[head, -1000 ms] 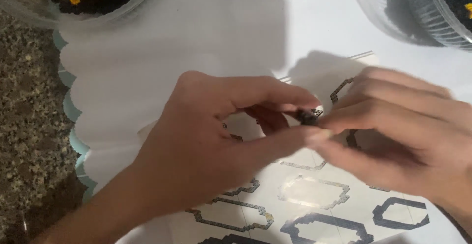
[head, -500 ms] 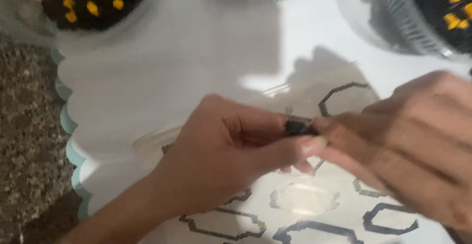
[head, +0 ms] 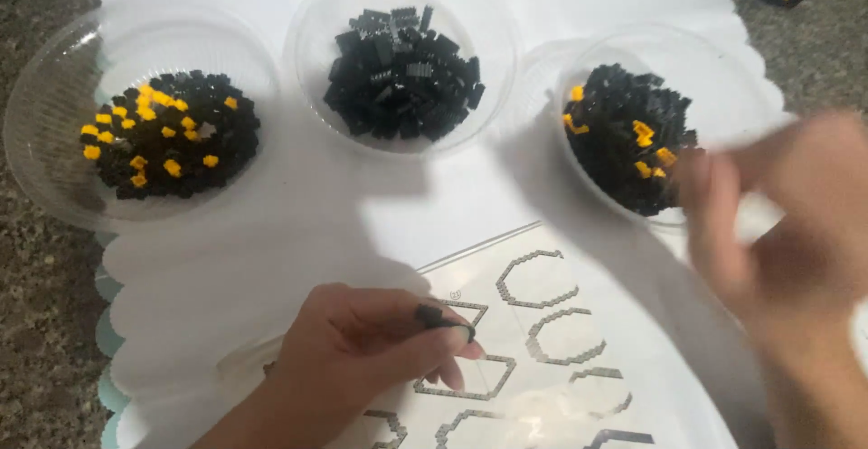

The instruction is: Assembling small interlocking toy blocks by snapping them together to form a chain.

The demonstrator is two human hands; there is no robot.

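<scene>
- A white sheet [head: 271, 232] with a scalloped edge covers a speckled stone counter [head: 36, 340].
- A printed diagram sheet [head: 561, 340] of grey hexagon outlines lies on it, under both hands.
- Three clear plastic bowls [head: 54, 105] stand in a row behind: black and yellow bricks [head: 167, 137] at left, black bricks [head: 402, 74] in the middle, black and yellow bricks [head: 628, 137] at right.
- The right hand [head: 787, 223] is blurred, just beside the right bowl; its finger state cannot be told.
- The left hand [head: 362, 359] rests over the diagram, thumb and forefinger pinched narrow.
- They hold a small black piece [head: 440, 319], dark and slim, long axis running left to right, tip toward the right.
</scene>
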